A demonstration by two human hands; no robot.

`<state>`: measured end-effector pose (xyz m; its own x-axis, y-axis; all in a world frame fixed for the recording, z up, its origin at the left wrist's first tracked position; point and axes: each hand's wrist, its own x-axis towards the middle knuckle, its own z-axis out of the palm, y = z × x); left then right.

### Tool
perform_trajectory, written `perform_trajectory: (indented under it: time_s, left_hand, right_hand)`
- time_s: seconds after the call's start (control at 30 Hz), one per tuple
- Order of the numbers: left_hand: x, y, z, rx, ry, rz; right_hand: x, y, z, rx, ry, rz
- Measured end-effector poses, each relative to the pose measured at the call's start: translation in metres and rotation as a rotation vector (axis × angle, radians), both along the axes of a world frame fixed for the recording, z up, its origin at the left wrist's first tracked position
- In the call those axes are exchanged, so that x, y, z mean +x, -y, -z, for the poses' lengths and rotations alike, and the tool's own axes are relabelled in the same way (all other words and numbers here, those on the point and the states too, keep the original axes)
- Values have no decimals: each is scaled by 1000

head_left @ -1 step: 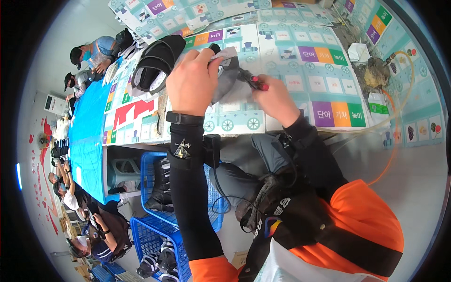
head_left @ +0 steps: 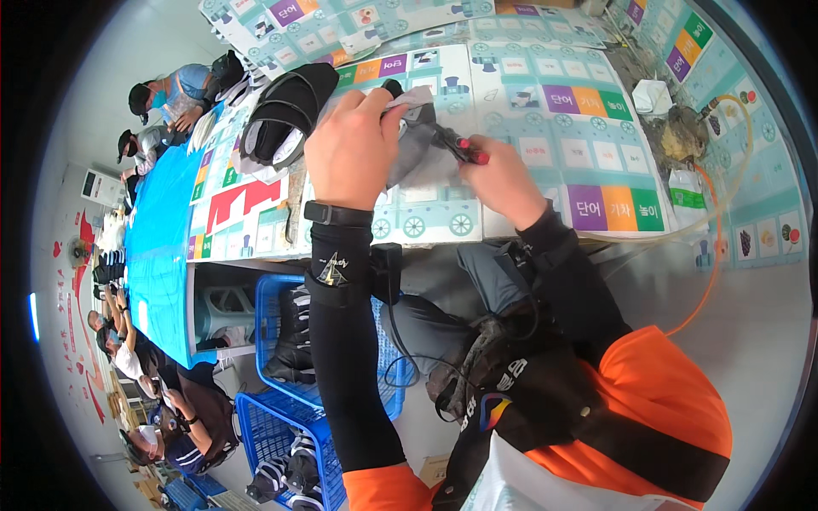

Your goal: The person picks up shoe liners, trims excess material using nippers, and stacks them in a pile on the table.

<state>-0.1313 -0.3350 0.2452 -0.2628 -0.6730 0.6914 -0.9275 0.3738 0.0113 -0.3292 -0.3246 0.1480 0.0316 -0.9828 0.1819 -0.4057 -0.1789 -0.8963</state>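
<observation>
My left hand [head_left: 354, 152] is closed, pinching a thin, crumpled grey and black fabric piece [head_left: 415, 146] above the work table [head_left: 520, 192]. In my right hand [head_left: 503, 183] is a small dark tool with red handles [head_left: 466, 151], like pliers or snips. Its dark jaws reach left to the fabric's edge; I cannot tell whether they touch or grip it. My fingers hide part of the handles and part of the fabric. Just left of my left hand sits a stack of black, curved pieces with light linings [head_left: 285, 119].
Blue plastic baskets [head_left: 281, 426] holding black and white pieces stand on the floor at my left. A blue-covered table [head_left: 158, 247] extends left, with several people working around it. An orange hose [head_left: 709, 289] hangs at the right, near a white-and-green packet [head_left: 686, 192].
</observation>
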Motion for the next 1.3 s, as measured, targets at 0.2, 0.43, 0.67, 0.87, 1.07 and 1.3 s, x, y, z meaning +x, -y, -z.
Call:
perform_trajectory:
  time_s: [0.2,0.43,0.67,0.87,1.07,1.3]
  left_hand:
    - [0,-3,-1,15,3,-26]
    - [0,-7,-1,39,-40,0]
    - [-1,-4,3,11,-29,2]
    - [11,-10,2,37,-131,23]
    - [63,-52,9,119,-326,-300]
    - [132,-238,72,-18,-1128,-459]
  right_hand:
    - [-1,0,3,-24,-42,-77]
    - [-6,-6,1,-30,-100,-2]
    - [-4,-13,-1,-20,-157,-81]
    - [1,-6,22,170,147,-336]
    - [-59,-1,27,180,209,-111]
    - [-273,102,154,-453,-944,292]
